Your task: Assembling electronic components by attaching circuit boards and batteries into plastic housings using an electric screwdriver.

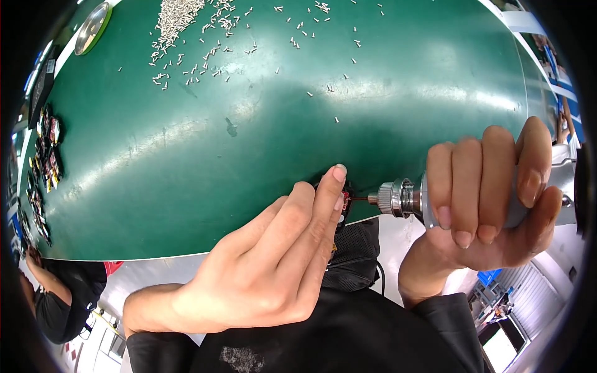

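Note:
My right hand (pixel 488 193) is wrapped round a silver power screwdriver (pixel 398 198), held level with its thin bit pointing left. The tip of the bit meets a small dark part with red bits (pixel 346 200) at the table's near edge. Fingers together, my left hand (pixel 261 261) steadies this part from its left side and hides most of it. Its exact kind cannot be made out.
Loose small screws (pixel 177 22) lie heaped at the far left of the green table (pixel 249 168), others scattered rightward. A shallow green-rimmed dish (pixel 93 30) stands beside them. Several dark assemblies (pixel 47 149) line the left edge. Another person's arm (pixel 50 280) shows at lower left.

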Tool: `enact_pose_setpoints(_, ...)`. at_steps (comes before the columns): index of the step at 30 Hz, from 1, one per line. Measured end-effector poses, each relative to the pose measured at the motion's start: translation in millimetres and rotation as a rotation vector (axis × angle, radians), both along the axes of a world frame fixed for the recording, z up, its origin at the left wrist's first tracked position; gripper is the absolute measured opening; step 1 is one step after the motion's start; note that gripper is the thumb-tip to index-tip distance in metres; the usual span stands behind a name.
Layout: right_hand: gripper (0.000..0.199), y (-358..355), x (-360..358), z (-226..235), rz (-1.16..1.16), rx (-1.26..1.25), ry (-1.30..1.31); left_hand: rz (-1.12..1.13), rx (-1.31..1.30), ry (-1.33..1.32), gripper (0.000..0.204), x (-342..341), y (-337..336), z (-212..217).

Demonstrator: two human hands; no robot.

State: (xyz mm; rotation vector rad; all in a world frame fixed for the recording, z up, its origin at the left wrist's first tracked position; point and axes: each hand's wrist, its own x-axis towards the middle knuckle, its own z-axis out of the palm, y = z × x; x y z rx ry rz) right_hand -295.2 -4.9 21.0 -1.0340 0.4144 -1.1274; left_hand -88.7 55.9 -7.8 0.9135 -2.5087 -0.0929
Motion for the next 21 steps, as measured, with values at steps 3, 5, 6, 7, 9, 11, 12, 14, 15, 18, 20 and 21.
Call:
enact_pose_setpoints(3, 0.02, -5, -1, -5, 0.08, -0.014, -0.059, -0.03, 0.009, -0.015, 0.035, 4, 0, 0)
enact_pose_setpoints(5, 0.02, -7, -1, -2, 0.095, -0.002, 0.019, -0.032, 0.027, -0.019, 0.037, 4, 1, 0)
enact_pose_setpoints(6, 0.02, -10, -4, 0, 0.143, -0.025, 0.058, -0.032, 0.045, -0.023, 0.038, 3, 1, 2)
enact_pose_setpoints(7, 0.02, -9, -3, 2, 0.143, -0.031, 0.057, -0.032, 0.038, -0.025, 0.038, 3, 2, 3)
enact_pose_setpoints(9, 0.02, -4, 4, 3, 0.101, -0.089, 0.087, -0.032, 0.031, -0.02, 0.04, 2, 3, 3)
enact_pose_setpoints(11, 0.02, 2, 9, 6, 0.056, -0.102, 0.096, -0.033, 0.013, -0.03, 0.041, 1, 4, 2)
enact_pose_setpoints(12, 0.021, 3, 11, 8, 0.05, -0.125, 0.139, -0.039, 0.0, -0.039, 0.041, 2, 4, 3)
enact_pose_setpoints(14, 0.021, 5, 14, 9, 0.045, -0.156, 0.179, -0.041, 0.031, -0.062, 0.033, 1, 3, 9)
enact_pose_setpoints(15, 0.019, 7, 15, 9, 0.03, -0.187, 0.191, -0.049, 0.063, -0.08, 0.026, 0, 1, 13)
enact_pose_setpoints(18, 0.017, 9, 18, 13, -0.014, -0.292, 0.262, -0.05, 0.072, -0.065, 0.029, 1, 1, 19)
enact_pose_setpoints(20, 0.017, 7, 19, 18, 0.031, -0.238, 0.303, -0.044, 0.069, -0.055, 0.03, 5, 2, 19)
enact_pose_setpoints(21, 0.017, 6, 20, 21, 0.078, -0.176, 0.345, -0.038, 0.075, -0.044, 0.031, 7, 2, 20)
